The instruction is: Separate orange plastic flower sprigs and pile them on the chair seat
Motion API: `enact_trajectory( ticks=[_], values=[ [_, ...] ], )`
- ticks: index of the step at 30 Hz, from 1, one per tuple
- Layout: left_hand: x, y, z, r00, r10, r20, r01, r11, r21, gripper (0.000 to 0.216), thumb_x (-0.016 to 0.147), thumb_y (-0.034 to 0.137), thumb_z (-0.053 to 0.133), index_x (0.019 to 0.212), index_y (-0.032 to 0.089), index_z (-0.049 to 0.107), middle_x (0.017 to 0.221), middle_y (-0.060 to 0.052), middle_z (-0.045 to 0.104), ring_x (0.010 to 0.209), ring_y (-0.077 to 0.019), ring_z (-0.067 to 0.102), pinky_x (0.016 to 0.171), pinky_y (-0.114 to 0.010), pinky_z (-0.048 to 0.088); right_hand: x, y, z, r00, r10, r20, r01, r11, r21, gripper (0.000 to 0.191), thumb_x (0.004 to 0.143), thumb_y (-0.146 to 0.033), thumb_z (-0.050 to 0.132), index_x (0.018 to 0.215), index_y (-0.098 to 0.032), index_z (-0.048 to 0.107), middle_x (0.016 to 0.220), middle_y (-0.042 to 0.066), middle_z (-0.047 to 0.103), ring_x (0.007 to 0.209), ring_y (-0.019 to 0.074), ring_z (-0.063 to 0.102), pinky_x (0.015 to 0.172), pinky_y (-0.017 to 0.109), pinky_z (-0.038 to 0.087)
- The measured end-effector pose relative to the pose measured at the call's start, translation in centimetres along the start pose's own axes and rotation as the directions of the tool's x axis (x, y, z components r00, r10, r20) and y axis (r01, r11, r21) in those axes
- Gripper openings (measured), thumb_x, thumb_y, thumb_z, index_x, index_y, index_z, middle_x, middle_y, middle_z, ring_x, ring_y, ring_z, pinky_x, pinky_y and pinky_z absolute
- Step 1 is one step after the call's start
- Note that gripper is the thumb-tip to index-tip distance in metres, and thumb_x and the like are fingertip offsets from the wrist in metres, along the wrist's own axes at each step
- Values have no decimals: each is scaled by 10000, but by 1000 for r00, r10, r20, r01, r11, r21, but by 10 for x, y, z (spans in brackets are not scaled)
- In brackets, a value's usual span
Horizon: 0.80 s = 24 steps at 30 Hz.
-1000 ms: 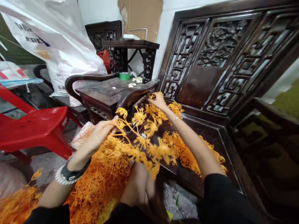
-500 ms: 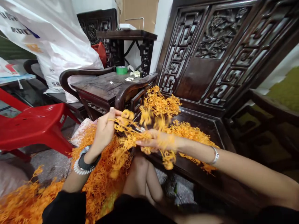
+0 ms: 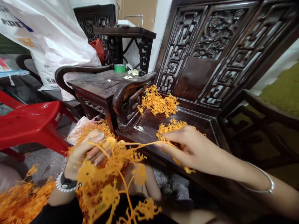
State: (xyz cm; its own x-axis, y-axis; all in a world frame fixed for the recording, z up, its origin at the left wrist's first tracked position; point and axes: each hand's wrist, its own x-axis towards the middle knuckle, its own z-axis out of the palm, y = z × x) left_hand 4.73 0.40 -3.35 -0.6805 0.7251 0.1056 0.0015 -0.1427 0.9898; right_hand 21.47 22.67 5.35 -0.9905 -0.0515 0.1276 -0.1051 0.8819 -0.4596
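My left hand [image 3: 85, 151] is closed around an orange branched plastic sprig [image 3: 126, 183] with curly flower-like heads, held up close to the camera. One thin orange stem stretches across to my right hand [image 3: 187, 146], which pinches its end between thumb and fingers. The part of the sprig inside my left hand is hidden. Behind my right hand, a pile of orange pieces [image 3: 171, 126] lies on the dark wooden seat [image 3: 149, 127]. Farther back on the seat sits another orange pile [image 3: 158, 101]. A large orange heap [image 3: 25, 199] spreads at the lower left.
A red plastic chair [image 3: 35, 121] stands at the left. Behind it rises a big white sack [image 3: 60, 40]. Green tape [image 3: 120, 68] and pale scraps [image 3: 133, 72] rest on a dark side table [image 3: 93, 82]. A carved chair back [image 3: 187, 71] stands behind the seat.
My hands have moved apart, the left one down and left, the right one rightward, with a stem stretched between them. The orange sprig now hangs nearer the camera.
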Motion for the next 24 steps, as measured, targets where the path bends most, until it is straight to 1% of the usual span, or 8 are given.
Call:
enact_trajectory(
  ticks=[3, 6, 9, 14, 17, 19, 21, 24],
  values=[
    [6, -3, -6, 979, -126, 158, 126, 992, 10, 429, 749, 540, 654, 515, 194, 556, 343, 29, 380, 340, -88, 345, 383, -218, 303, -8, 5, 7, 998, 53, 44, -47, 990, -133, 416, 949, -366, 432, 592, -159, 481, 497, -40, 399, 432, 50, 306, 484, 248, 199],
    [14, 1, -14, 932, -233, 276, 158, 950, 269, 499, 774, 552, 617, 468, 160, 582, 333, 11, 376, 310, -63, 270, 354, -208, 152, -19, 12, 8, 987, 98, 128, -75, 982, -174, 415, 942, -376, 442, 584, -166, 459, 481, -46, 361, 421, 54, 285, 478, 252, 185],
    [14, 5, -23, 893, -322, 316, 167, 887, 430, 483, 793, 535, 606, 498, 154, 591, 337, 37, 329, 317, -51, 234, 355, -192, 129, -29, 15, -3, 976, 124, 179, -96, 983, -158, 448, 952, -407, 418, 576, -166, 448, 480, -43, 363, 428, 60, 275, 473, 250, 190],
    [0, 10, -26, 705, -481, 521, 180, 832, 525, 415, 855, 495, 559, 608, 161, 560, 460, 38, 430, 354, -49, 311, 357, -160, 218, -41, 21, -22, 937, 135, 321, -126, 991, -49, 459, 954, -439, 419, 596, -162, 493, 506, -34, 407, 456, 66, 324, 475, 233, 236],
    [-6, 10, -21, 704, -428, 567, 148, 869, 473, 455, 881, 512, 501, 585, 165, 510, 465, 37, 423, 348, -53, 315, 348, -162, 237, -48, 24, -24, 909, 107, 404, -121, 993, 10, 436, 958, -431, 421, 636, -158, 532, 543, -27, 464, 489, 69, 396, 502, 218, 295],
    [-10, 9, -18, 736, -352, 579, 48, 879, 475, 457, 895, 491, 487, 574, 168, 526, 474, 21, 462, 371, -71, 383, 370, -167, 305, -57, 22, -22, 910, 117, 397, -126, 992, -4, 432, 963, -427, 414, 643, -161, 531, 546, -29, 473, 485, 68, 398, 500, 221, 295],
    [-15, 7, -16, 775, -242, 583, -135, 839, 527, 378, 906, 438, 501, 655, 185, 629, 567, -9, 581, 492, -113, 532, 489, -182, 441, -69, 14, -16, 929, 116, 352, -113, 993, -28, 417, 964, -409, 422, 643, -163, 522, 549, -31, 475, 487, 69, 392, 507, 226, 297],
    [-28, 8, -15, 745, -134, 653, -412, 676, 610, 230, 881, 371, 580, 1058, 297, 707, 1071, -38, 694, 1008, -220, 633, 904, -303, 502, -86, -2, -2, 981, 49, 185, -43, 998, -34, 352, 945, -370, 483, 680, -161, 582, 604, -6, 533, 576, 93, 467, 588, 236, 360]
  ],
)
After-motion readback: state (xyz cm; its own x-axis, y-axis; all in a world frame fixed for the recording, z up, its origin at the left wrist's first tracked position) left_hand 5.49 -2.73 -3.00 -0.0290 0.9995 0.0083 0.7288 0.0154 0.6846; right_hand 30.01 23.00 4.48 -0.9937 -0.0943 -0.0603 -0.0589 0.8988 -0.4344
